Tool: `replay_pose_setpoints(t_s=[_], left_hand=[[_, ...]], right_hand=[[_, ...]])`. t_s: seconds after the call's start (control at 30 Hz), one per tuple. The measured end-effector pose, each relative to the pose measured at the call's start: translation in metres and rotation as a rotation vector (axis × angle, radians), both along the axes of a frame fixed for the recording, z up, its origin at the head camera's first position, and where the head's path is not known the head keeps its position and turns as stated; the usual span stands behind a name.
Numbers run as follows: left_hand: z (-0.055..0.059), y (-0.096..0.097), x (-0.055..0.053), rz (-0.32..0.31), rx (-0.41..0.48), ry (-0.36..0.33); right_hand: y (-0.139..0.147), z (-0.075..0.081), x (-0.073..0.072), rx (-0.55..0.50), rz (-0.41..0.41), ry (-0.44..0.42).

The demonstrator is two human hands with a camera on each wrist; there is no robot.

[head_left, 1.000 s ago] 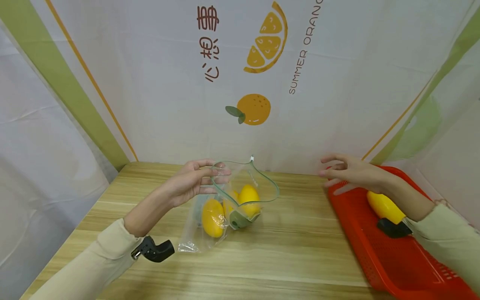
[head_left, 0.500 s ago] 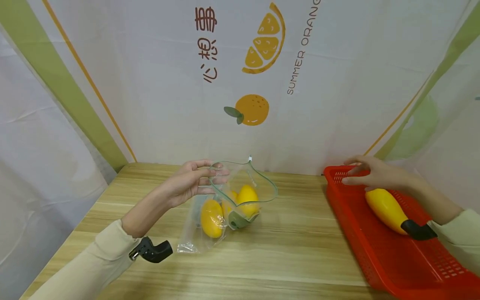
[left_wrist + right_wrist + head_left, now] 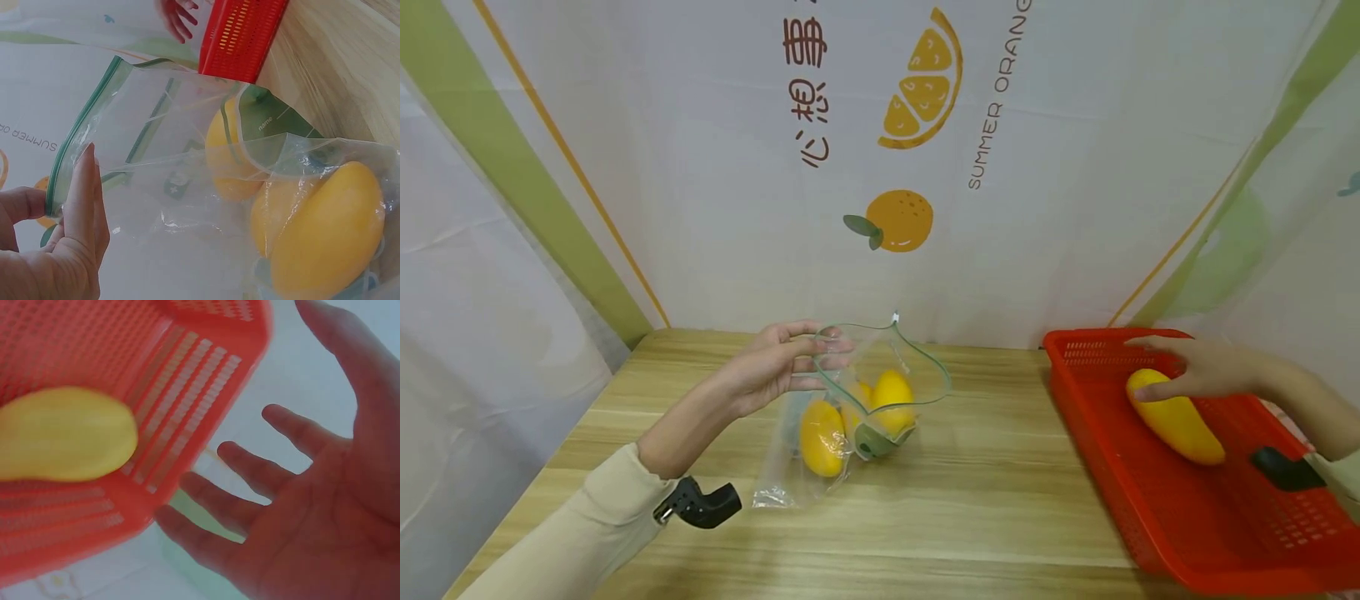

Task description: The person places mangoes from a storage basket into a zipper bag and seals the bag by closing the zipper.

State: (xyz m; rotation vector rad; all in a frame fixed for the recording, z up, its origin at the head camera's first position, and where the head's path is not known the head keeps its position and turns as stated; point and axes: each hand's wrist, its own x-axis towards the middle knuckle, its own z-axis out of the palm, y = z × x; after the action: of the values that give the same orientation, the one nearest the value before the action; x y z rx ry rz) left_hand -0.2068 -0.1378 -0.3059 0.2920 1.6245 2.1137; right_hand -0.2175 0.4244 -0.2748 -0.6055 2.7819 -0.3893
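My left hand (image 3: 778, 358) holds a clear zip bag (image 3: 169, 206) by its green-edged mouth, the rim lying between thumb and fingers. The mouth gapes wide. Several yellow mangoes (image 3: 331, 231) rest in the bottom of the bag, one partly behind a green label (image 3: 269, 115) printed "name". My right hand (image 3: 1206, 367) is over the red basket, fingers spread and holding nothing. Below it a single yellow mango (image 3: 1176, 421) lies in the basket, its upper end overlapped by the thumb in the head view. In the right wrist view this mango (image 3: 69, 434) is left of the fingertips.
The red plastic basket (image 3: 1120, 492) with perforated walls stands on the right of the wooden table (image 3: 970, 517). A white cloth (image 3: 737, 208) with orange prints hangs behind the table. Black wrist cameras (image 3: 703, 504) sit on both sleeves.
My right hand has moved right, from beside the basket's far left corner to over the mango inside it. My left hand keeps the bag in place.
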Motion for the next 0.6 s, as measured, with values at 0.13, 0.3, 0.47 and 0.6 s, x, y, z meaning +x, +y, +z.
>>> replay_pose_setpoints(t_s=[0.13, 0.3, 0.47, 0.6], left_hand=[[0.0, -0.001, 0.0, 0.0, 0.01, -0.002], [-0.001, -0.002, 0.0, -0.004, 0.012, 0.003], [-0.002, -0.001, 0.0, -0.009, 0.01, 0.004], [-0.003, -0.001, -0.001, -0.016, 0.013, 0.009]], right_hand=[[0.012, -0.008, 0.0, 0.01, -0.026, -0.076], [0.026, -0.022, -0.001, -0.03, -0.048, -0.111], [0.03, -0.033, -0.004, -0.049, -0.052, -0.119], [0.03, -0.04, -0.007, -0.05, -0.046, -0.105]])
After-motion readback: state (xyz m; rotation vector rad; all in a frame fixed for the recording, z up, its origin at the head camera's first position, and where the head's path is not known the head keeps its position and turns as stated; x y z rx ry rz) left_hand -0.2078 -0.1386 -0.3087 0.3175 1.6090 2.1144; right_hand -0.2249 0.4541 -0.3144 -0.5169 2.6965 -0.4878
